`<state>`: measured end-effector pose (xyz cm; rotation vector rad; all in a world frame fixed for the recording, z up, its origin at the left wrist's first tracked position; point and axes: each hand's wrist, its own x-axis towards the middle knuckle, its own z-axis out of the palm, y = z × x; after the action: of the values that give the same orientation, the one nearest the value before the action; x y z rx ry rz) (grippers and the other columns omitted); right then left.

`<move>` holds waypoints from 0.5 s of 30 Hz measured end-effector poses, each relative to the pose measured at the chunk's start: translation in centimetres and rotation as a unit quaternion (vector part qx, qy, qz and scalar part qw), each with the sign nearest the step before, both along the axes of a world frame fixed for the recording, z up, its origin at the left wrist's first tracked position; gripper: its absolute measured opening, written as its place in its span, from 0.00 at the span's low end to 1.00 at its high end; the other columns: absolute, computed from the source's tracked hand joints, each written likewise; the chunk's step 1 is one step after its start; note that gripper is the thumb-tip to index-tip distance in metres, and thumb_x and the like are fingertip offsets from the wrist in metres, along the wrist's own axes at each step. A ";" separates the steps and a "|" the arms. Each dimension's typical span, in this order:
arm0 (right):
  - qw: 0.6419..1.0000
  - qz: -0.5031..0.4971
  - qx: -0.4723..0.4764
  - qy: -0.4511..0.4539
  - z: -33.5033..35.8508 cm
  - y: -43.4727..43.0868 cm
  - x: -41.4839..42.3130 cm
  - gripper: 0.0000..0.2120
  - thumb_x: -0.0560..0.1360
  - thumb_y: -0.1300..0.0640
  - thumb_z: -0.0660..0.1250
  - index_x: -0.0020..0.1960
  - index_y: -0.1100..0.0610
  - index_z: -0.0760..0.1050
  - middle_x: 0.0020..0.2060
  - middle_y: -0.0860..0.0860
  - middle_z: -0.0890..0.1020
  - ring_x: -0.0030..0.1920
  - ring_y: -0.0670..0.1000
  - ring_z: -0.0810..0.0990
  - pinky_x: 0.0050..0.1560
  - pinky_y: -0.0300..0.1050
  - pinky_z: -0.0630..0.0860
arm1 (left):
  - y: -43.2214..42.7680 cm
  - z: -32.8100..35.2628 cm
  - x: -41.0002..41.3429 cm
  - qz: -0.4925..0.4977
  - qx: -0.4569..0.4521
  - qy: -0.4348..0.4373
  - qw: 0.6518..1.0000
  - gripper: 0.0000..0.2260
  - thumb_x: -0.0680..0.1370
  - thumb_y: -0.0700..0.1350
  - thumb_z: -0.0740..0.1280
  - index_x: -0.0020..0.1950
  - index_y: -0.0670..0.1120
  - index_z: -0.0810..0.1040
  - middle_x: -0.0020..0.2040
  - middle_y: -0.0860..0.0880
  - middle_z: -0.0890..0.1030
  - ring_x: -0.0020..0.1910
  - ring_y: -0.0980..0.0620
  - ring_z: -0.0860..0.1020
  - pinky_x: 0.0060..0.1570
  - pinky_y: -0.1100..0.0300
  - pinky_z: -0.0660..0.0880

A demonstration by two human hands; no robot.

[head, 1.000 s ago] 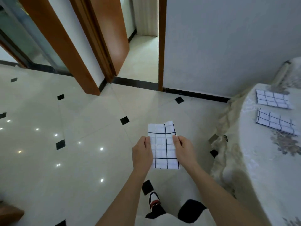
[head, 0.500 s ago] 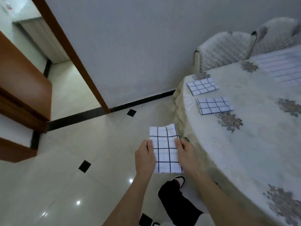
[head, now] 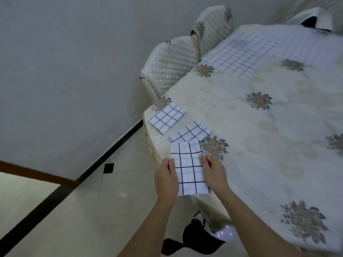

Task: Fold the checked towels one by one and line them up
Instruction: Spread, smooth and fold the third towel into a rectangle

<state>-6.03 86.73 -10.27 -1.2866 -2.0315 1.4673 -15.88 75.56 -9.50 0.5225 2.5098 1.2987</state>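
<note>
both hands, left hand [head: 167, 179] and right hand [head: 213, 173], pinch the folded towel [head: 189, 169], white with dark grid lines, held above the table edge [head: 157, 145] near two folded towels [head: 190, 132].

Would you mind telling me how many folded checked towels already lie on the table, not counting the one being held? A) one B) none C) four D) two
D: two folded towels lie near the table's edge, the far one and the nearer one, while a third folded towel is held between the left hand and the right hand.
</note>
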 end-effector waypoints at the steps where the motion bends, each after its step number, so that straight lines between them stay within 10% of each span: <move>1: 1.000 -0.018 0.001 -0.007 0.0 0.7 0.5 0.21 0.83 0.50 0.59 0.33 0.54 0.60 0.26 0.47 0.64 0.27 0.44 0.62 0.31 0.42 0.58 | 1.0 -0.3 0.0 -0.023 -0.004 0.000 1.000 0.15 0.85 0.50 0.57 0.39 0.48 0.71 0.33 0.45 0.75 0.29 0.53 0.69 0.31 0.57 0.68; 15: 0.961 -0.249 -0.057 -0.102 -2.6 5.1 7.0 0.21 0.82 0.48 0.60 0.33 0.55 0.64 0.27 0.47 0.69 0.29 0.46 0.67 0.32 0.44 0.62 | 11.4 -4.1 1.2 -0.281 -0.079 -0.046 0.955 0.16 0.84 0.49 0.60 0.41 0.41 0.76 0.34 0.47 0.77 0.33 0.53 0.72 0.33 0.65 0.67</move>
<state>0.99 91.78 -12.88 -1.8944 -1.5752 1.2649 -14.68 86.97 -13.59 1.0163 2.1297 0.8724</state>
